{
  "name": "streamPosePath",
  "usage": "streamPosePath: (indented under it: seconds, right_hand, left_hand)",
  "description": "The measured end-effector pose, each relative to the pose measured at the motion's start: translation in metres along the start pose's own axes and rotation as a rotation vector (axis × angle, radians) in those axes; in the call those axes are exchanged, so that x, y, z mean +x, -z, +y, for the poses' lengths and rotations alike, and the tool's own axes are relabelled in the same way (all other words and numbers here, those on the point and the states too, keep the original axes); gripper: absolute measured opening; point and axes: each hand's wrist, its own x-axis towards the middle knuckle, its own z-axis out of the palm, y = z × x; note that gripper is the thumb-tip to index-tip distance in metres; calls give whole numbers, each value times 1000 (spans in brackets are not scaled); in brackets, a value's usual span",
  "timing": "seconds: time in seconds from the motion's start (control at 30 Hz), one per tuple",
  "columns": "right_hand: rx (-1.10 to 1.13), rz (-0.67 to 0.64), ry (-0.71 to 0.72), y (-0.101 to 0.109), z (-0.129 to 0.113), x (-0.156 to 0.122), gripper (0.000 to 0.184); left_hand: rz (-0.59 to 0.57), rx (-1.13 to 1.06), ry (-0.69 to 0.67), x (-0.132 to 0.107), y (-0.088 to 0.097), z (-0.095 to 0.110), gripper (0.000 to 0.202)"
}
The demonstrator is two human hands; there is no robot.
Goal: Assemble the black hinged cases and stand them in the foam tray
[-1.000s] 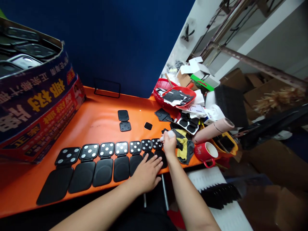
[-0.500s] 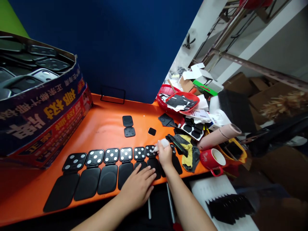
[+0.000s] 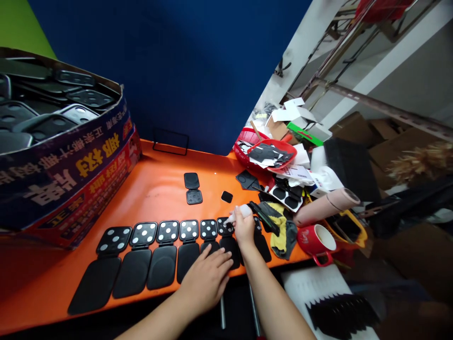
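Note:
A row of hinged black cases runs along the front of the orange table (image 3: pixel 155 182), each opened flat; one case (image 3: pixel 113 240) at the left shows white round dots on its upper half. My right hand (image 3: pixel 244 229) is closed around a small white squeeze bottle (image 3: pixel 244 211), its narrow tip pointing down-left at the dotted half of another case (image 3: pixel 225 225). With fingers stretched out, my left hand (image 3: pixel 208 274) lies over the plain lower halves of the cases in the middle of the row. My right hand partly covers the cases beneath it.
A large printed carton (image 3: pixel 71 174) full of black cases stands at the left. One more open case (image 3: pixel 193 187) and a small black square (image 3: pixel 227 196) lie farther back. At the right are a red basket (image 3: pixel 244 150), a yellow-grey cloth (image 3: pixel 281 231), a pink tumbler (image 3: pixel 327 207) and a red mug (image 3: pixel 311 242).
The whole view has shifted slightly, so everything sits a little farther right. The bottle stays in my right hand over the same case, and my left hand still rests flat.

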Motion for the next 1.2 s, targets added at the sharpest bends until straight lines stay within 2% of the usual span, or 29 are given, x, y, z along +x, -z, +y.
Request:
streamPosePath:
  seconds: [0.23,0.33,0.5,0.67,0.83,1.07,1.2]
  right_hand:
    - [-71,41,48,-4,4,4,35]
    - [-6,38,-6,-1,3,4,37]
    - [141,-68,-121,-9,-7,-9,40]
    - [17,-183,-21,-22,-19,-30,36]
    - [-156,-154,90,-21,-17,-33,34]
    - [20,-152,-59,-28,-17,-25,37]
    - [4,-128,-12,-39,-17,-24,35]
  left_hand:
    - [-34,-21,17,1,1,0,34]
    - [-30,-25,19,1,1,0,35]
    - [-51,-28,17,0,2,1,35]
    - [-75,-59,33,1,2,1,39]
    - [-81,-100,42,1,2,1,42]
    - [-82,-136,45,0,2,1,41]
    - [-70,-143,43,-1,3,2,44]
